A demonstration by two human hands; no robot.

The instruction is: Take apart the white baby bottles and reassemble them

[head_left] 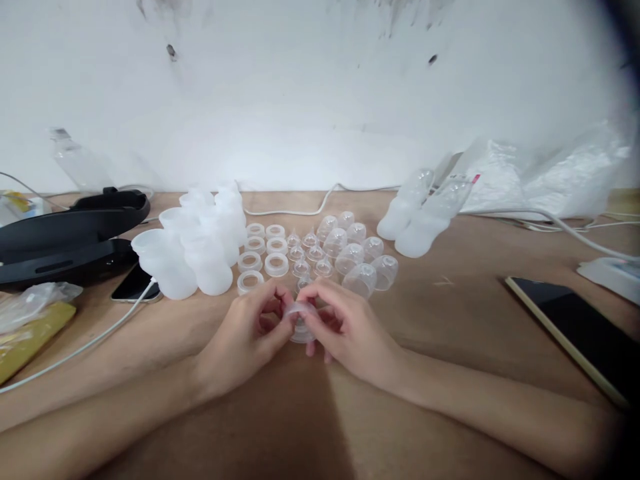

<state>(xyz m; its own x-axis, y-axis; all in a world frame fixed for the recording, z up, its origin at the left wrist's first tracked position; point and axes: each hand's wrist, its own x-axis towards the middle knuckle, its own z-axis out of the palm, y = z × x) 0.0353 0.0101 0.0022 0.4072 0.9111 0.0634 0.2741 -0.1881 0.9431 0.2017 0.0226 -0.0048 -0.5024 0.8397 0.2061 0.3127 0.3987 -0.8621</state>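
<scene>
- Bench [445,353]: rings [276,273], teats [323,269] and caps [359,283] in rows, seemingly for easy reach.
- White bottles [207,260]: grouped upright, probably for steadiness.
- Left hand [250,327], right hand [353,327]: fingers pinching a translucent part [300,308] between them, likely steadying it, just before the teats.

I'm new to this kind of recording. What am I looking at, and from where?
No machine here: these are a person's bare hands, filmed by a camera on that person's head, looking forward and down. The left hand and right hand pinch what looks like a translucent ring, above a clear piece; whether those touch is hard to tell. Beyond, on the brown surface, from left to right, are white bottles, pale rings, clear teats, clear domes and two bottles with clear tops. A phone lies toward the right edge.
</scene>
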